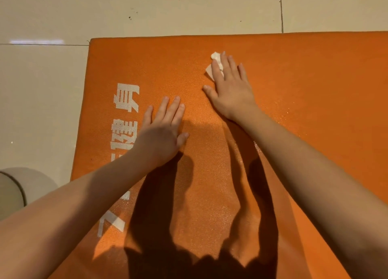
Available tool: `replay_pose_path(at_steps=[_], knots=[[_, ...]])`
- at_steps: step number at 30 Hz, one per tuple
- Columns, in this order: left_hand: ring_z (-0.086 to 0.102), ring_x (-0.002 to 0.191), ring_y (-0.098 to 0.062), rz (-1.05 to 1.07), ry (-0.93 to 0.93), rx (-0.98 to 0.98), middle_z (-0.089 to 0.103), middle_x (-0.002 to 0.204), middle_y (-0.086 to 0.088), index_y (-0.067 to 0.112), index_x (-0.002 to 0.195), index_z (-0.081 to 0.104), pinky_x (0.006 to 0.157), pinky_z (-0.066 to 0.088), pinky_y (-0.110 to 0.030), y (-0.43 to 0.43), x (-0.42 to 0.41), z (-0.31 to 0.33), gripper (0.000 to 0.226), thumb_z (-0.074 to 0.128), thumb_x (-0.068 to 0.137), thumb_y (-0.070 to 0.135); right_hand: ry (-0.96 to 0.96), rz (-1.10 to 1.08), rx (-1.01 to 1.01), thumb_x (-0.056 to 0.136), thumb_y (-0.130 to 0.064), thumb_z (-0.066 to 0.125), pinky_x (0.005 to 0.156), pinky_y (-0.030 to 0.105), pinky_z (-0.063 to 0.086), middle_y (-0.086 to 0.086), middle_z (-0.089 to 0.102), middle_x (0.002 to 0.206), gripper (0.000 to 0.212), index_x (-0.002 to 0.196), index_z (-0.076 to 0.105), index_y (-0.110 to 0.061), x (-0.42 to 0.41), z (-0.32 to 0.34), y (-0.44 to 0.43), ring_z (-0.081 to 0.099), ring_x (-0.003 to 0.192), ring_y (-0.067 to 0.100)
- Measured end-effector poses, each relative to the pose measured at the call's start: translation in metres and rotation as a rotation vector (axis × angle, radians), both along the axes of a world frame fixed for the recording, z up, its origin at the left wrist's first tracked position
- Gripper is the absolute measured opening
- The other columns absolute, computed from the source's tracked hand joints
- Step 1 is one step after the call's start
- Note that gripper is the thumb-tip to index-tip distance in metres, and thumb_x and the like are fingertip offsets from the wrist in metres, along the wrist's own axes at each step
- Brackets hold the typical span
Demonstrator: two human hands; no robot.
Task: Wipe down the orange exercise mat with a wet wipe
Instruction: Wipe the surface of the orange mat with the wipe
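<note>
Two hands lie flat on one orange mat, and one of them presses a wipe.

Left hand rests on the mat with its fingers straight and a little spread, and it holds nothing. Right hand is farther away, fingers straight too, pushing one scrunched white wipe down on the mat; bits of the wipe peek out by the fingertips. The two hands are apart. The mat lies flat on the pale tile floor. Its far edge runs left to right and its left edge runs toward the person. It goes out of view on the right and at the bottom, so its long way cannot be told. White letters run along the left edge. One grey round thing sits on the floor at the left; what it is or holds cannot be told.
</note>
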State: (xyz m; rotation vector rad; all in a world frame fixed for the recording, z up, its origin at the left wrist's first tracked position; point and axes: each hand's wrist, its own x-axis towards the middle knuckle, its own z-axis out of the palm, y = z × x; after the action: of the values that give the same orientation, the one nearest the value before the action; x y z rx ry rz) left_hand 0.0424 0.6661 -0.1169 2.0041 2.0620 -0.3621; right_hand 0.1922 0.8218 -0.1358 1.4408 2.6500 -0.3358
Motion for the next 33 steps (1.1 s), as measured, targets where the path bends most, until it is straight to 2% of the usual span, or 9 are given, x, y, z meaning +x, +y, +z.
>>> replay_pose_path(at_steps=[3,5,9,14,19,23,25,28,33], knots=[[-0.002,0.151,-0.025,-0.003,-0.013,0.028,-0.001,0.165,-0.005,0.012,0.156,0.007,0.119,0.006,-0.05,0.0,0.0,0.0,0.072,0.019,0.097,0.051,-0.021,-0.114,-0.011,0.103,-0.053,0.018,0.12,0.042,-0.008,0.011,-0.011,0.163,0.069,0.157,0.001,-0.014,0.002,0.005,0.021,-0.011,0.15,0.024],[-0.005,0.151,-0.025,0.003,-0.012,-0.004,-0.005,0.164,-0.005,0.013,0.156,0.003,0.119,0.004,-0.049,0.0,0.001,0.001,0.073,0.022,0.097,0.051,0.006,-0.17,-0.051,0.103,-0.053,0.019,0.12,0.041,-0.008,0.012,-0.01,0.163,0.07,0.157,0.002,-0.012,-0.01,0.008,0.023,-0.011,0.15,0.024],[-0.008,0.151,-0.024,-0.004,0.009,-0.015,-0.009,0.164,-0.004,0.013,0.156,-0.001,0.12,0.003,-0.048,0.001,0.001,0.002,0.075,0.013,0.094,0.052,-0.014,-0.008,-0.011,0.102,-0.055,0.02,0.12,0.041,-0.008,0.01,-0.009,0.164,0.071,0.156,0.001,-0.015,-0.009,0.004,0.028,-0.01,0.151,0.024],[-0.008,0.151,-0.024,-0.014,0.007,-0.017,-0.007,0.164,-0.005,0.013,0.156,0.0,0.12,0.004,-0.049,0.001,0.0,0.0,0.076,0.004,0.092,0.054,-0.025,-0.178,-0.03,0.102,-0.055,0.017,0.12,0.043,-0.008,0.009,-0.01,0.164,0.07,0.157,0.0,-0.015,-0.002,0.012,0.051,-0.01,0.15,0.023],[-0.003,0.151,-0.025,-0.006,-0.006,0.004,-0.001,0.164,-0.005,0.012,0.156,0.006,0.119,0.006,-0.049,-0.001,0.0,-0.002,0.08,0.001,0.089,0.056,-0.02,-0.048,-0.001,0.101,-0.056,0.019,0.12,0.042,-0.007,0.008,-0.009,0.164,0.072,0.157,0.0,-0.015,0.0,0.004,0.045,-0.01,0.15,0.022],[-0.01,0.151,-0.025,-0.006,-0.006,-0.023,-0.009,0.164,-0.004,0.013,0.156,-0.002,0.12,0.002,-0.048,0.0,0.002,-0.001,0.074,0.011,0.095,0.052,-0.035,-0.265,-0.04,0.103,-0.053,0.016,0.12,0.043,-0.009,0.009,-0.01,0.163,0.069,0.157,0.0,-0.013,0.02,0.013,0.065,-0.011,0.15,0.022],[-0.003,0.151,-0.027,-0.013,0.0,0.018,-0.001,0.164,-0.007,0.011,0.156,0.005,0.12,0.007,-0.05,0.0,0.001,-0.001,0.075,0.006,0.094,0.053,-0.037,-0.202,-0.039,0.102,-0.055,0.017,0.119,0.043,-0.009,0.011,-0.012,0.163,0.072,0.156,-0.002,-0.011,0.011,0.012,0.054,-0.013,0.15,0.023],[0.014,0.15,-0.032,-0.029,0.007,0.053,0.017,0.162,-0.012,0.006,0.153,0.023,0.116,0.02,-0.055,-0.002,-0.001,-0.006,0.077,0.013,0.093,0.052,-0.032,-0.047,-0.012,0.101,-0.057,0.018,0.12,0.043,-0.008,0.008,-0.011,0.163,0.072,0.156,-0.001,-0.014,0.016,0.007,0.044,-0.012,0.15,0.022],[0.026,0.145,-0.036,-0.051,-0.005,0.092,0.029,0.157,-0.016,0.002,0.148,0.035,0.111,0.029,-0.058,-0.002,-0.001,-0.008,0.072,0.024,0.094,0.048,-0.024,-0.244,-0.039,0.102,-0.053,0.018,0.12,0.044,-0.008,0.01,-0.01,0.163,0.07,0.157,0.0,-0.012,0.022,0.012,0.046,-0.011,0.15,0.023]])
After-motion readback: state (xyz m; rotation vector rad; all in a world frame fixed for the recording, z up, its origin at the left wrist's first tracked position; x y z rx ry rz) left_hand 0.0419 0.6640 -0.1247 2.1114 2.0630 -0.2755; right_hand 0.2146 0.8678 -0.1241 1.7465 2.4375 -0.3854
